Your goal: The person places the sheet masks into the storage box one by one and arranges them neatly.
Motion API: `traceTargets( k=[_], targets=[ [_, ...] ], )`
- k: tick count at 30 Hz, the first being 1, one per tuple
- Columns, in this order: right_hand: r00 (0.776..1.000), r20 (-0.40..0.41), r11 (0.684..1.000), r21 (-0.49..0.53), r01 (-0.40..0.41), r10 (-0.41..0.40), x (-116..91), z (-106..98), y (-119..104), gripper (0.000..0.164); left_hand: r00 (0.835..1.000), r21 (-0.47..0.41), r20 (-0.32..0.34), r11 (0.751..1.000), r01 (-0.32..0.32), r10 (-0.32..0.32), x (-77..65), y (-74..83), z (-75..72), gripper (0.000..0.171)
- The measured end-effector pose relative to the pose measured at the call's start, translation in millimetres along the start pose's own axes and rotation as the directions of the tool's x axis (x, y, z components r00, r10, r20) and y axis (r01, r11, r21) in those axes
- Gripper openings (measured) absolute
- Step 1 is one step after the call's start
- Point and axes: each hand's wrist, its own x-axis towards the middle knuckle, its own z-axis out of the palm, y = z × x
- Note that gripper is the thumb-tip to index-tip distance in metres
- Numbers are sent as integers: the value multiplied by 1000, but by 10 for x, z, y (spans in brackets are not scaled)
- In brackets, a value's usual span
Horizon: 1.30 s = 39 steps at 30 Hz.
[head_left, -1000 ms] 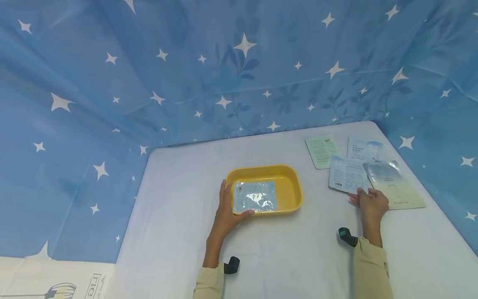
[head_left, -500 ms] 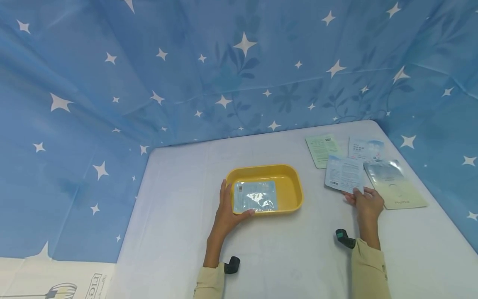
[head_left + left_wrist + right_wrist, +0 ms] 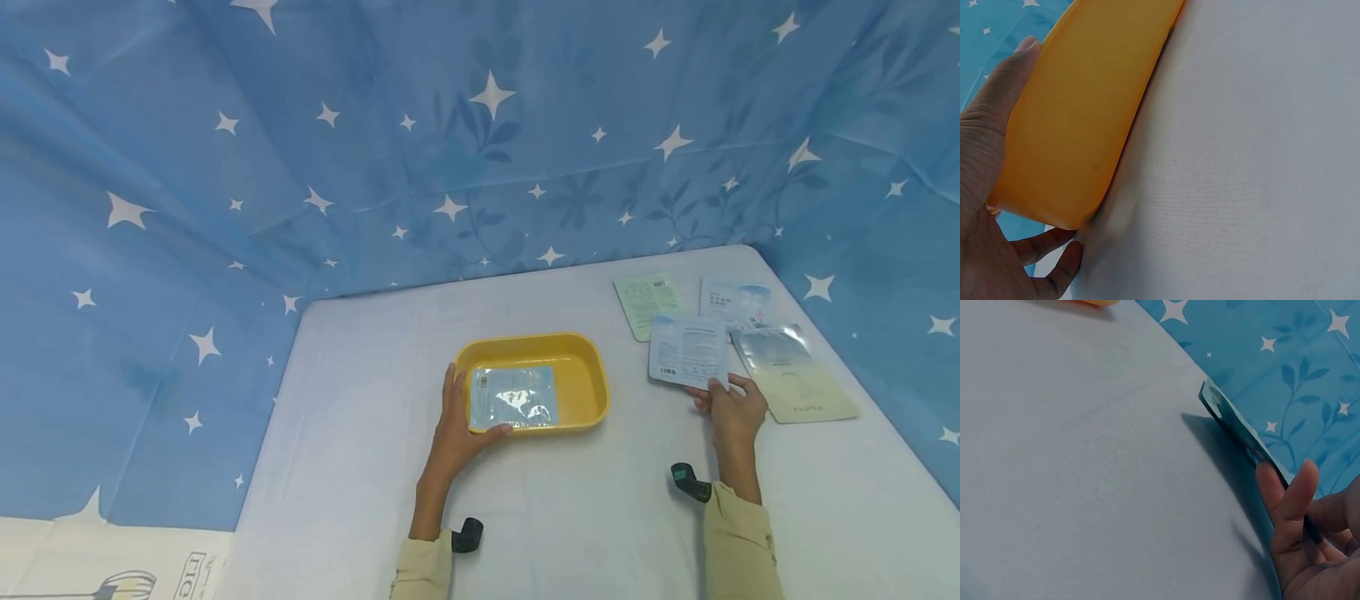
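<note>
My left hand (image 3: 452, 436) holds the left end of a yellow plastic tray (image 3: 591, 392), thumb along the front rim and fingers at the left side. In the left wrist view the thumb lies against the tray's outer wall (image 3: 1079, 125). Inside the tray a shiny pale blue sheet mask packet (image 3: 513, 396) lies flat. To the right, my right hand (image 3: 735, 412) pinches the near edge of a light blue sheet mask packet (image 3: 687, 350) between thumb and fingers. The right wrist view shows this packet (image 3: 1235, 425) edge-on, tilted and raised off the cloth.
Beyond the held packet lie a green packet (image 3: 647, 302) and another pale blue packet (image 3: 738, 298). A larger silver and cream packet (image 3: 798, 379) lies right of my right hand. White cloth covers the table (image 3: 360, 400); a blue starred curtain (image 3: 480, 167) stands behind it.
The right hand has drawn the light blue packet slightly left, away from the silver and cream one. The left hand and the tray have stayed in place.
</note>
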Motion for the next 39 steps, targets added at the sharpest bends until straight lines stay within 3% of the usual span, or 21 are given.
traceTargets(
  k=[5, 17, 24, 30, 39],
  targets=[
    [1000, 4, 999, 21, 31, -31, -21, -9, 15, 34, 1000, -4, 2, 1000, 2, -2, -6, -9, 7, 119],
    [999, 18, 999, 27, 42, -43, -21, 7, 13, 39, 1000, -22, -4, 1000, -1, 1, -19, 8, 5, 119],
    [994, 14, 994, 43, 105, -105, -102, 94, -70, 39, 1000, -19, -3, 1000, -5, 5, -24, 3, 1, 119],
    [980, 40, 979, 52, 195, -197, -211, 225, -138, 28, 1000, -20, -5, 1000, -7, 7, -24, -2, -5, 119],
    [936, 189, 955, 41, 294, -296, -405, 461, -238, 25, 1000, -20, -2, 1000, 1, -1, -6, 0, -10, 119]
  ],
)
